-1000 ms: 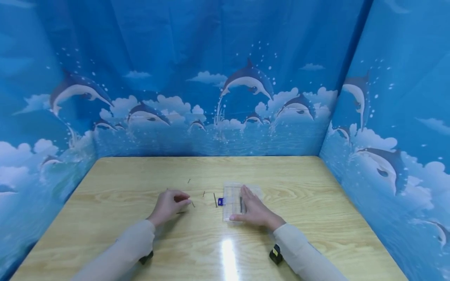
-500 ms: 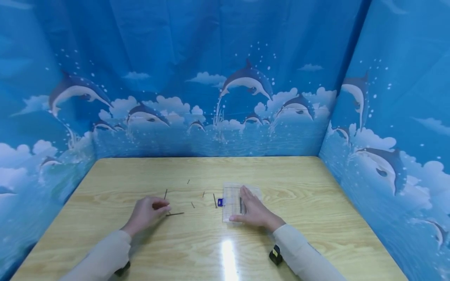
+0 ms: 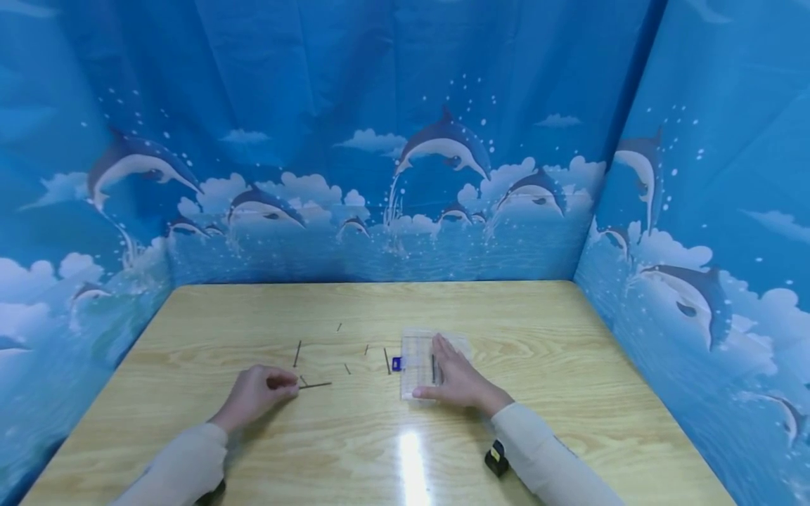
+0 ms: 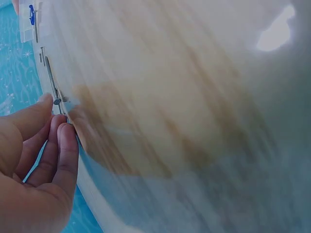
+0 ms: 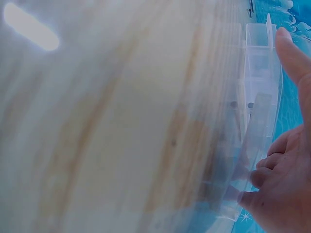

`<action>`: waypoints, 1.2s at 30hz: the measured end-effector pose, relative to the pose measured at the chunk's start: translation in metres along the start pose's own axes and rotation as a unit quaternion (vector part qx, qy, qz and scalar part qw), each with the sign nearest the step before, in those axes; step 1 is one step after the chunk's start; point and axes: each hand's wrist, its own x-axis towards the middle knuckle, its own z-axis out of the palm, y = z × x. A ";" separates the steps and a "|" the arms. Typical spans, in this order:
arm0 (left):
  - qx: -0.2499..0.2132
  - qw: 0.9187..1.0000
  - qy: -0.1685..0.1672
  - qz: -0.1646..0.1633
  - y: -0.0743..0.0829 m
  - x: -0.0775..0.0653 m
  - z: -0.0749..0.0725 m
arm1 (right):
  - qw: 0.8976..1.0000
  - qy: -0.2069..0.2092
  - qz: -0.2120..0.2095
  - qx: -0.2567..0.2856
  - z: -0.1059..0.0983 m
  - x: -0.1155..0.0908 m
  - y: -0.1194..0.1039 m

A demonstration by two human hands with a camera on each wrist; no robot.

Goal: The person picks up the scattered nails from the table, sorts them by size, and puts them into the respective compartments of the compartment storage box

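My left hand is low over the table at the left, thumb and fingertips bent toward each other. They are right at the head of a long nail lying flat; in the left wrist view that nail head shows uncovered beside the thumb, with a gap between thumb and fingers. A short nail lies close by. My right hand rests with spread thumb and fingers on a clear plastic divided box, its lid folded out to the right. Dark nails show inside, partly hidden by the hand.
Several more nails lie on the wooden table: a long nail beyond the left hand, another long nail beside the box's blue latch, and short ones between. A dolphin-print curtain borders the table.
My left hand has moved left and slightly toward the near edge, uncovering the long nails and a short one that it partly hid. My right hand stays on the box.
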 end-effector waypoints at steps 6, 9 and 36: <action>-0.003 1.000 0.002 0.013 0.002 0.001 0.005 | 1.000 0.000 0.006 0.004 -0.002 -0.001 0.000; -0.003 1.000 0.001 0.013 0.002 0.002 0.007 | 1.000 0.004 0.005 0.001 -0.002 -0.001 0.000; 0.023 1.000 0.007 0.020 -0.001 0.001 0.006 | 1.000 -0.002 0.006 0.007 -0.001 -0.001 -0.002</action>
